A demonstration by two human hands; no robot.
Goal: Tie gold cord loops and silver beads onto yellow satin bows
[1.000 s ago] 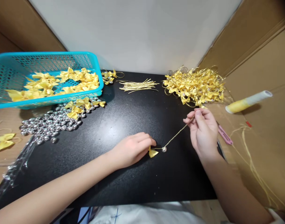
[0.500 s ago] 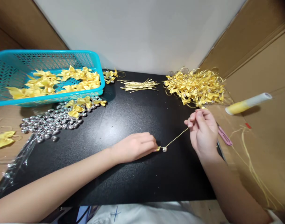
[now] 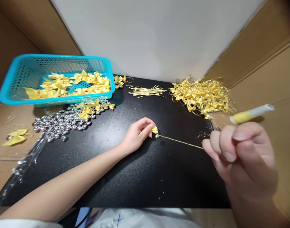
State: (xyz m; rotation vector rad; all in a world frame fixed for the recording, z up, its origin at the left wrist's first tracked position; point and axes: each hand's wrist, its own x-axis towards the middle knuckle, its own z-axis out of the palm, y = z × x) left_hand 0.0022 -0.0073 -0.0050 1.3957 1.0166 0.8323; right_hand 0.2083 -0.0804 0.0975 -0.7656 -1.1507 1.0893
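Note:
My left hand [image 3: 140, 134] is closed on a yellow ribbon bow [image 3: 154, 129] near the middle of the black table. A small silver bell or bead [image 3: 156, 136] hangs just below the bow. From it a thin gold cord [image 3: 180, 141] runs taut to the right. My right hand [image 3: 244, 158], raised close to the camera, has its fingers curled round the far end of that cord; the end itself is hidden in the fingers.
A turquoise basket [image 3: 57, 102] of yellow bows stands at back left, with silver beads [image 3: 61, 123] heaped before it. Cut gold cords [image 3: 147, 91] lie at the back middle. Finished-looking bows with loops [image 3: 202, 95] are piled back right, near a yellow-white tube [image 3: 251, 114].
My right hand has moved right and up toward the camera, drawing the cord out straighter. My left hand has turned and lifted slightly away from me, showing more of the bow.

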